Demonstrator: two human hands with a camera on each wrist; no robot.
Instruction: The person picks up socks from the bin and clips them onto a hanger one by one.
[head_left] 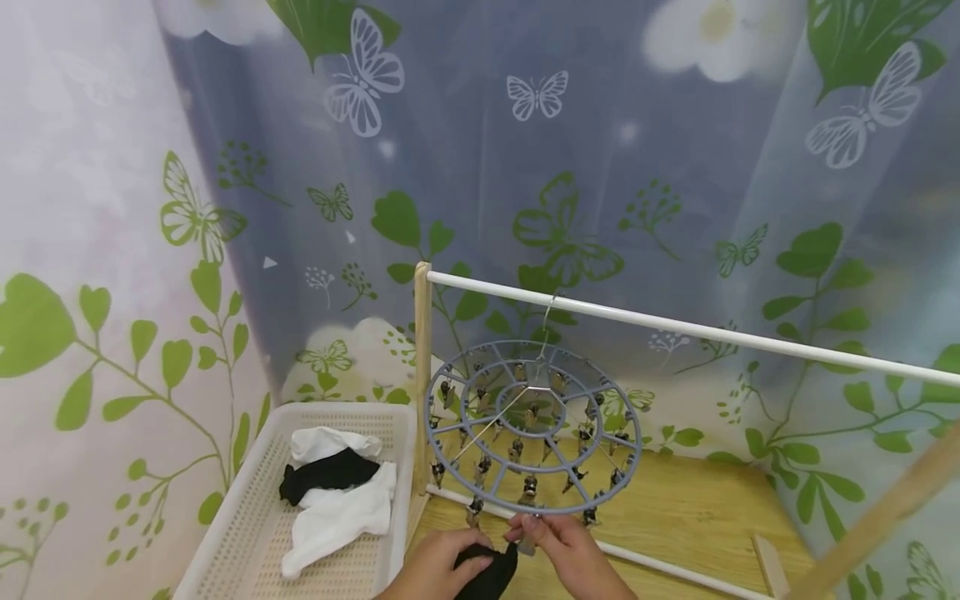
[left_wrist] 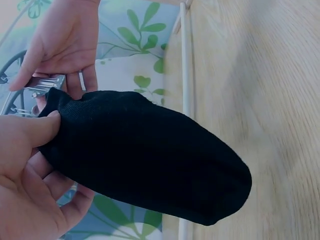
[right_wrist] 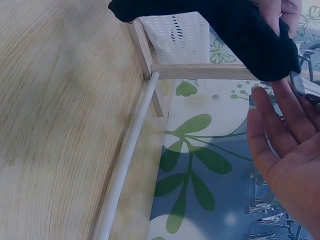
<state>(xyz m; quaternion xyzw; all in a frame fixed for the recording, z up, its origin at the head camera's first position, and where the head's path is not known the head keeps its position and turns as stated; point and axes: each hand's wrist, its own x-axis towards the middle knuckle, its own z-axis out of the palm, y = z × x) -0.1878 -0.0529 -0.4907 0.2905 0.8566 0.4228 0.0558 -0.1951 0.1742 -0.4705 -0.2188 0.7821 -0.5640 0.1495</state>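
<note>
In the left wrist view, a black sock [left_wrist: 150,155] stretches out sideways, its cuff pinched between the thumb and fingers of my left hand [head_left: 438,568]. My right hand [head_left: 573,554] holds a metal clip [left_wrist: 54,84] between thumb and fingers, right at the corner of the cuff. The clip's jaws overlap the fabric edge. Just above both hands is the front rim of a round grey clip hanger [head_left: 558,510], with several metal clips dangling from its rings. Its hook hangs over a white rod [head_left: 675,323].
To the left stands a white perforated basket [head_left: 341,408] holding white socks [head_left: 341,521] and another black sock [head_left: 330,475]. A wooden post [head_left: 422,375] supports the rod beside it. A lower white rod [head_left: 660,562] runs above the wooden tabletop [head_left: 712,492]. Patterned curtain [head_left: 465,150] hangs behind.
</note>
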